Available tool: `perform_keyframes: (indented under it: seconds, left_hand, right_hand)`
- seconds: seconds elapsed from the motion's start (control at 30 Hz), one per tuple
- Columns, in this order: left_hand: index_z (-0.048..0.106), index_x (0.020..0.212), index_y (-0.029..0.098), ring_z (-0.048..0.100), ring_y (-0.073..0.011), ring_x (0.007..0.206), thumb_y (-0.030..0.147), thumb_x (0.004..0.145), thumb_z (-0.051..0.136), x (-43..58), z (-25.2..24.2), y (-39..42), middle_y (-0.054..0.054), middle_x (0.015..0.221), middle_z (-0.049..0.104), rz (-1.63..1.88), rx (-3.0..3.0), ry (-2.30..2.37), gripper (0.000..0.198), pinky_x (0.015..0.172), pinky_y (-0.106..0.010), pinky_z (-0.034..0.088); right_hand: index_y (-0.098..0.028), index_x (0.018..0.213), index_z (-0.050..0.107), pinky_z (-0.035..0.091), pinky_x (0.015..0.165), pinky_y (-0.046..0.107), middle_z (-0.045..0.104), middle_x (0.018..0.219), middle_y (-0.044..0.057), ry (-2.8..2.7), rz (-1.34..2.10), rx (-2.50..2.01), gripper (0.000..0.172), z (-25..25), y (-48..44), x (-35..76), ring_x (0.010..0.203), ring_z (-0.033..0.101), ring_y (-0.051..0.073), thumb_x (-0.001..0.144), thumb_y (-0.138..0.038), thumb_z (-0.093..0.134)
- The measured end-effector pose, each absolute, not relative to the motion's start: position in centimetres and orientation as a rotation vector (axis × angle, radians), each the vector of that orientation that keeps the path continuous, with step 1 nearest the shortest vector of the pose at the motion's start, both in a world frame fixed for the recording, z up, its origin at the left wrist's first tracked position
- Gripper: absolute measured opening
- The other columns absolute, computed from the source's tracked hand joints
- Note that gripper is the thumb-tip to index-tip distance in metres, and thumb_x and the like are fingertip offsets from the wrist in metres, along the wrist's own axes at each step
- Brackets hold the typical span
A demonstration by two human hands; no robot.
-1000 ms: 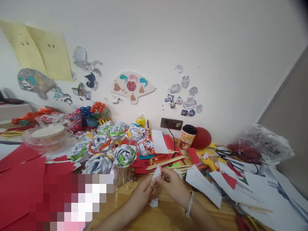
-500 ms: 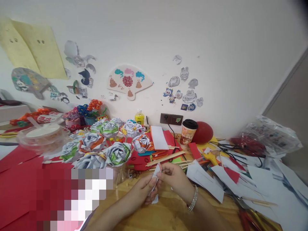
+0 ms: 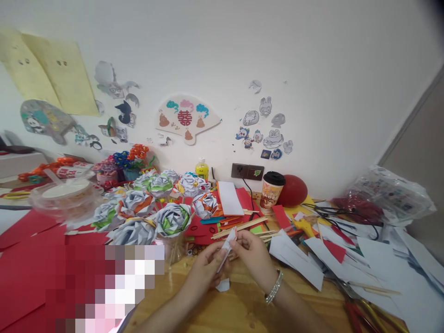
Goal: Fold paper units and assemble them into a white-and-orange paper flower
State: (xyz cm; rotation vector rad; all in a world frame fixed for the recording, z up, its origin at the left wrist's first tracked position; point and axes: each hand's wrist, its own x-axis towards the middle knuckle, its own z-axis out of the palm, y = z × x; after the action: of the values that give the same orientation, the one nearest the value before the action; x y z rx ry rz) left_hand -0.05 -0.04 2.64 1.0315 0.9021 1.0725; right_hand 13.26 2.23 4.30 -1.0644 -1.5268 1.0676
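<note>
Between my two hands, over the front of the wooden table, is a narrow folded piece of white paper (image 3: pixel 227 249) with a little orange at its upper tip. My left hand (image 3: pixel 207 267) grips its lower part, fingers closed. The thumb and fingers of my right hand (image 3: pixel 248 249) pinch it near the upper end; a beaded bracelet circles that wrist. A small white paper scrap (image 3: pixel 223 285) lies on the table just below. Beyond my left hand, folded paper flowers (image 3: pixel 173 219) in white, green, orange and yellow stand bunched in a clear container (image 3: pixel 175 249).
Thin wooden sticks (image 3: pixel 239 228) and coloured paper lie behind my hands. To the right are white sheets (image 3: pixel 294 259), scissors (image 3: pixel 360 310) and a yellow glue gun (image 3: pixel 304 227). A lidded paper cup (image 3: pixel 272 190) stands by a red balloon (image 3: pixel 293 190). Red sheets (image 3: pixel 27 263) cover the left.
My hands have shifted slightly, and the folded paper is tilted a little more to the right. More of the white scrap below shows now. The view has moved a little.
</note>
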Motion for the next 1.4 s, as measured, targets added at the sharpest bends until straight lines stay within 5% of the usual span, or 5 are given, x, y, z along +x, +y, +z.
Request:
perform_keyframes:
  seconds: [0.3, 0.7, 1.1, 1.4]
  left_hand:
    - [0.045, 0.071, 0.019, 0.015, 0.0008, 0.029, 0.057, 0.063, 0.061, -0.3, 2.0, 0.3, 0.012, 0.045, 0.041, 1.123, 0.988, 0.950, 0.042, 0.031, -0.013, 0.011]
    - [0.041, 0.066, 0.019, 0.016, -0.0011, 0.033, 0.054, 0.069, 0.057, -0.5, 2.4, 0.1, 0.012, 0.043, 0.035, 1.181, 1.011, 1.002, 0.039, 0.033, -0.013, 0.013]
    - [0.044, 0.072, 0.018, 0.014, -0.0010, 0.035, 0.053, 0.071, 0.056, -0.6, 3.3, -0.2, 0.011, 0.045, 0.037, 1.136, 0.940, 0.914, 0.037, 0.035, -0.014, 0.009]
    - [0.045, 0.070, 0.018, 0.016, -0.0014, 0.035, 0.052, 0.073, 0.054, -0.7, 3.3, -0.1, 0.010, 0.044, 0.039, 1.101, 0.964, 0.891, 0.036, 0.035, -0.014, 0.011]
  right_hand:
    - [-0.016, 0.080, 0.062, 0.032, 0.043, 0.020, 0.049, 0.049, -0.005, -1.629, 1.089, -1.118, 0.017, 3.4, 1.6, 12.4, 0.045, 0.044, 0.010, 0.074, -0.031, 0.056]
    - [-0.017, 0.085, 0.063, 0.043, 0.057, 0.025, 0.065, 0.066, 0.001, -1.679, 1.087, -1.123, 0.016, 3.0, 1.6, 12.5, 0.061, 0.059, 0.016, 0.075, -0.021, 0.052]
    - [-0.016, 0.078, 0.058, 0.028, 0.042, 0.019, 0.046, 0.047, -0.007, -1.602, 1.170, -1.190, 0.009, 4.1, 1.1, 12.5, 0.041, 0.037, 0.008, 0.072, -0.020, 0.054]
    - [-0.015, 0.078, 0.056, 0.024, 0.041, 0.018, 0.040, 0.044, -0.009, -1.606, 1.155, -1.240, 0.008, 5.2, 0.5, 12.5, 0.041, 0.033, 0.007, 0.072, -0.016, 0.052]
